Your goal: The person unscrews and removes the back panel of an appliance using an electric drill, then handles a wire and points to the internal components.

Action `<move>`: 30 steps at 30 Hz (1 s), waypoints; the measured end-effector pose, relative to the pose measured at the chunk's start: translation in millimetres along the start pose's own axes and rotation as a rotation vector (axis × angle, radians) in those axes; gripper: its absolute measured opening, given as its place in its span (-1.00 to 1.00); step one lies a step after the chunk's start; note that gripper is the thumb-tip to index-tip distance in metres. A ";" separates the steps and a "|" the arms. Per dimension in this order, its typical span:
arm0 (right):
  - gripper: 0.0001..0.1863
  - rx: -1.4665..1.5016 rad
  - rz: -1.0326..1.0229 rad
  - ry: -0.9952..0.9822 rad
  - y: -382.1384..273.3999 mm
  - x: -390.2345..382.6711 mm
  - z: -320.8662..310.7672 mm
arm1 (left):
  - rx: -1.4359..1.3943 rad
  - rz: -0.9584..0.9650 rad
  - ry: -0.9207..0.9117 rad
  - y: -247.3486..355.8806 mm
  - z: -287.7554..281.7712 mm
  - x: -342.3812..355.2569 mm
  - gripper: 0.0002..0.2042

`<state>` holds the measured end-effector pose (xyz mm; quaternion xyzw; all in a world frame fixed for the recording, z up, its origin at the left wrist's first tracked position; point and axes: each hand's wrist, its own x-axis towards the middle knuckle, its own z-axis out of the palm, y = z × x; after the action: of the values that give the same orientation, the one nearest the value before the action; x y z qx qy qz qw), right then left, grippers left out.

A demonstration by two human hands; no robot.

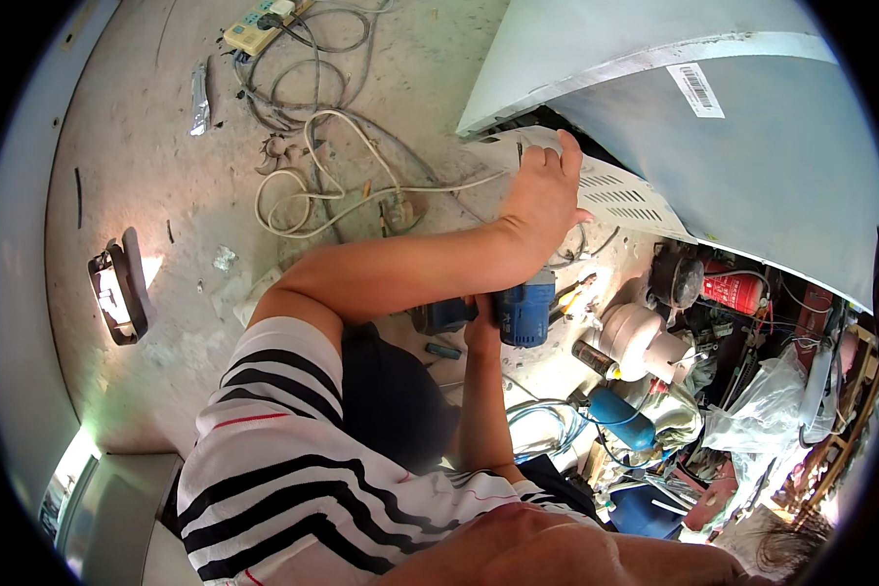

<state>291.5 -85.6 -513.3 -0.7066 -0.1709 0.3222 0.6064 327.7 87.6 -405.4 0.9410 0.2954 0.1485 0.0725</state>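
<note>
My left hand (545,190) rests against a light vented metal panel (627,200) at the foot of a large grey cabinet (742,166). Its fingers are bent near the panel's upper edge and the thumb stands apart. Below my left forearm, my right hand (481,324) grips a blue cordless drill (527,314) by the handle. The drill's front end is hidden behind my left forearm. A small dark teal piece (443,350) lies on the floor near the drill's base.
Tangled cables (308,195) run from a power strip (254,29) across the floor. A lit work lamp (117,295) stands at left. Clutter at right includes a red cylinder (732,288), a blue cylinder (620,420), a spray can (596,357), plastic bags (764,405) and a blue hose (547,425).
</note>
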 end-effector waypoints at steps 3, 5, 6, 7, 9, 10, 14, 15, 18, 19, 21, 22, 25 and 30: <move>-0.91 -0.162 -0.110 -0.037 7.7 -2.2 -8.5 | 0.029 -0.005 0.004 1.3 -6.6 -0.1 -0.07; -0.84 -0.269 -0.184 -0.052 20.9 -4.3 -14.2 | -0.019 -0.055 -0.061 4.3 -6.6 -0.2 -0.04; -0.77 -0.305 -0.200 -0.046 28.3 -4.8 -16.5 | -0.044 -0.080 -0.093 5.5 -6.3 0.2 -0.03; -0.72 -0.344 -0.209 -0.042 31.7 -5.0 -19.5 | -0.046 -0.092 -0.118 7.7 -6.5 1.3 -0.02; -0.64 -0.415 -0.221 -0.038 39.2 -5.1 -24.1 | -0.048 -0.117 -0.167 10.4 -7.0 2.2 0.00; -0.61 -0.454 -0.216 -0.047 42.4 -5.1 -27.3 | -0.017 -0.118 -0.151 10.9 -6.7 0.9 0.00; -0.52 -0.608 -0.185 -0.075 43.2 -4.6 -37.8 | 0.037 -0.111 -0.112 10.0 -7.8 0.5 0.01; -0.50 -0.611 -0.183 -0.071 43.5 -4.7 -38.0 | 0.041 -0.113 -0.107 10.2 -7.6 0.4 0.01; -0.46 -0.559 -0.222 -0.079 48.5 -2.1 -39.4 | 0.046 -0.126 -0.082 11.1 -9.2 0.0 0.02; -0.46 -0.540 -0.224 -0.078 51.3 -1.8 -40.1 | 0.045 -0.128 -0.088 11.1 -9.2 0.0 0.02; -0.47 -0.512 -0.212 -0.069 55.9 -2.0 -41.3 | 0.042 -0.131 -0.099 10.8 -9.1 0.3 0.02; -0.47 -0.507 -0.200 -0.059 54.7 -2.2 -39.4 | 0.041 -0.134 -0.101 11.1 -9.5 0.2 0.02; -0.50 -0.568 -0.237 -0.042 51.8 -2.6 -36.6 | 0.017 -0.143 -0.104 11.9 -9.9 0.1 0.02; -0.52 -0.892 -0.565 -0.091 63.7 2.0 -51.8 | -0.057 -0.162 -0.108 12.9 -5.3 1.9 0.02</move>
<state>317.8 -136.1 -572.5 -0.8077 -0.5010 0.0725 0.3021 334.3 78.4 -397.1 0.9181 0.3619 0.0997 0.1270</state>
